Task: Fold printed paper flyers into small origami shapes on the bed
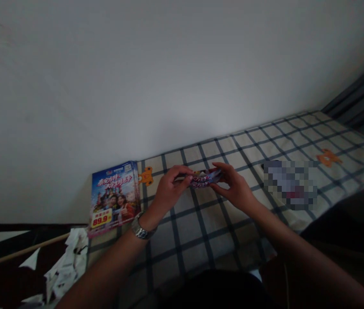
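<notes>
Both of my hands hold one folded colourful leaflet [204, 177] above a checked cloth [201, 223]. My left hand [169, 191] pinches its left end with closed fingers; a metal watch [141, 229] sits on that wrist. At the leaflet's right end my right hand [235, 186] grips with fingers curled over the top edge. A stack of the same printed leaflets [113, 197], with a yellow price tag, lies on the cloth to the left of my left hand.
A plain white wall [169, 77] rises right behind the cloth. Torn white paper scraps [68, 266] and a wooden stick [21, 252] lie on the dark floor at lower left. A blurred-out object [289, 183] rests on the cloth at right; dark curtain folds [362, 107] at far right.
</notes>
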A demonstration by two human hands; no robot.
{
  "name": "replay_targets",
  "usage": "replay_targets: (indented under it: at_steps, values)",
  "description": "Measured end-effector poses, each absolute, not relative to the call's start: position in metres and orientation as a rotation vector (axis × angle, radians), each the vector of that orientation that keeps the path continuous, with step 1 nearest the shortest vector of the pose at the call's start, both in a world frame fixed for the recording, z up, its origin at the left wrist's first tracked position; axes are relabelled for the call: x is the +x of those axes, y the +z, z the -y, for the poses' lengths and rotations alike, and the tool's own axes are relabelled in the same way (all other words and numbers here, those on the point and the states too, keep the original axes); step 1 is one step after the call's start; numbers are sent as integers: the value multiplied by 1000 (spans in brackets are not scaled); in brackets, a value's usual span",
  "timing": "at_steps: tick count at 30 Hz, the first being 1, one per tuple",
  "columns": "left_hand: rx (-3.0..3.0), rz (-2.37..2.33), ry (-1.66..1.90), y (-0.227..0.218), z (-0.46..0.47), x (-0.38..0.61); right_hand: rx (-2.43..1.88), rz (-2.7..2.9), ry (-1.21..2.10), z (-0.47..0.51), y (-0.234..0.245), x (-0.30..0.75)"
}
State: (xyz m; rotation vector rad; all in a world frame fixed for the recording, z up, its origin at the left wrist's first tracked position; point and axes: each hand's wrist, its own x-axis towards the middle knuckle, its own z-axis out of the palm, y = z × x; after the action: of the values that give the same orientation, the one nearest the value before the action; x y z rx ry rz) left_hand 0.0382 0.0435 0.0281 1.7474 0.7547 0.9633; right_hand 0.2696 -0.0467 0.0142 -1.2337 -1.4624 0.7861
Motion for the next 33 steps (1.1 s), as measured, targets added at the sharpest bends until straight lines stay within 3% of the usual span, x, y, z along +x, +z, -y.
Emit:
replay_targets:
  at_steps: [33]
  values:
    - [1888, -1019, 1022, -11, -32, -19, -1082, 1967, 552, -10, 3, 236]
